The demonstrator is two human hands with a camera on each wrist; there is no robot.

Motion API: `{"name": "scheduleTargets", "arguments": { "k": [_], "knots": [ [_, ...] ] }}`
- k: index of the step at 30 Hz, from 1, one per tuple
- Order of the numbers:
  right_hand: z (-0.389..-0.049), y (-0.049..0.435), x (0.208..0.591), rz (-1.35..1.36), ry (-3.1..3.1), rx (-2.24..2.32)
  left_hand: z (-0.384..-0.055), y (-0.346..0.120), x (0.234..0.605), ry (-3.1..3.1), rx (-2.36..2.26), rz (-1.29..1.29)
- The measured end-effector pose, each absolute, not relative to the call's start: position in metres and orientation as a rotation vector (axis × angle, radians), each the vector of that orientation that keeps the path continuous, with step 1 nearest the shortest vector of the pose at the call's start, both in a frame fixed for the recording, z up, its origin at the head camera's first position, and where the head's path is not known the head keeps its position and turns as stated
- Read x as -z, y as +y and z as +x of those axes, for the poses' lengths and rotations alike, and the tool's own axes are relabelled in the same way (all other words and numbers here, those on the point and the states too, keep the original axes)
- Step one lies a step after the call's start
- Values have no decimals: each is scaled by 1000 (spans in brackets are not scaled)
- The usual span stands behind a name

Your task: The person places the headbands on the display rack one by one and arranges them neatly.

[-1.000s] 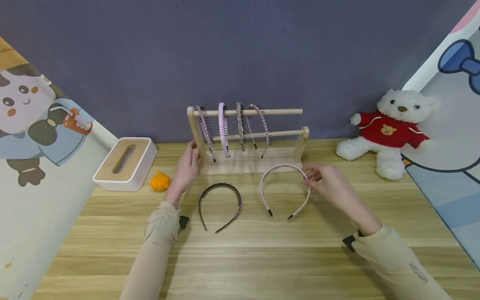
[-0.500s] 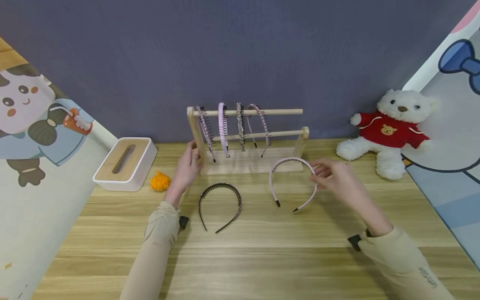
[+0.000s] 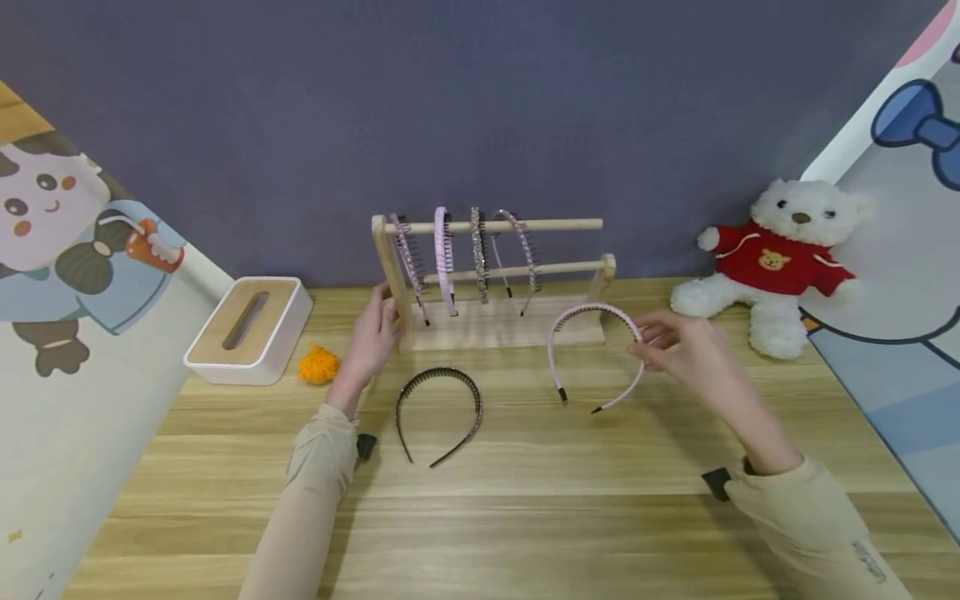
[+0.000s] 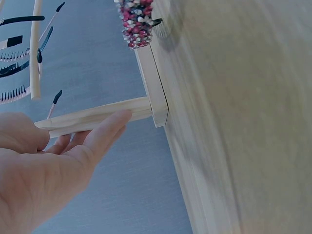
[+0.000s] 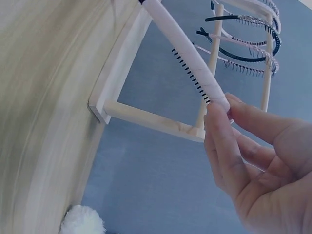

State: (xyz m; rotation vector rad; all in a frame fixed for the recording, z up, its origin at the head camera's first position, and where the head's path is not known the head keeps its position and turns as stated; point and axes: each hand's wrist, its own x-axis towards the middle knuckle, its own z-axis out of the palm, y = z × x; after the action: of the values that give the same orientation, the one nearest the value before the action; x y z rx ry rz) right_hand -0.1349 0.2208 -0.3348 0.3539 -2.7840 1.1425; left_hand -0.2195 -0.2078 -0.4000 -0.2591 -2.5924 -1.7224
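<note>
My right hand [image 3: 693,350] pinches a pale pink headband [image 3: 557,354] near its right side. Thumb and fingertips meet on the band in the right wrist view, its dark comb teeth [image 5: 190,75] showing. The headband is raised in front of the right end of a wooden headband rack [image 3: 502,327], its dark tips pointing down. At the rack's left upright [image 4: 97,114], my left hand [image 3: 371,337] holds on, thumb and fingers on either side of the wood. Several headbands [image 3: 445,262] hang from the top bar. A dark headband [image 3: 478,404] lies on the table before the rack.
A white tissue box [image 3: 247,329] with a wooden lid and an orange fluffy ball [image 3: 318,365] lie left of the rack. At the right sits a white teddy bear [image 3: 772,258] in a red top. A dark grey wall [image 3: 480,108] stands behind.
My right hand has carried the pink headband to the right and a little upward in the head view, toward the rack's right end. The left hand stays at the upright.
</note>
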Motion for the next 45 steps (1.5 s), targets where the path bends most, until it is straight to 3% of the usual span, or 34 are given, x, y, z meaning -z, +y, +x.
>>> {"name": "scheduleTargets", "arguments": {
  "k": [45],
  "knots": [
    [-130, 220, 292, 178, -2625, -1035, -220, -208, 401, -2565, 1708, -272]
  ]
}}
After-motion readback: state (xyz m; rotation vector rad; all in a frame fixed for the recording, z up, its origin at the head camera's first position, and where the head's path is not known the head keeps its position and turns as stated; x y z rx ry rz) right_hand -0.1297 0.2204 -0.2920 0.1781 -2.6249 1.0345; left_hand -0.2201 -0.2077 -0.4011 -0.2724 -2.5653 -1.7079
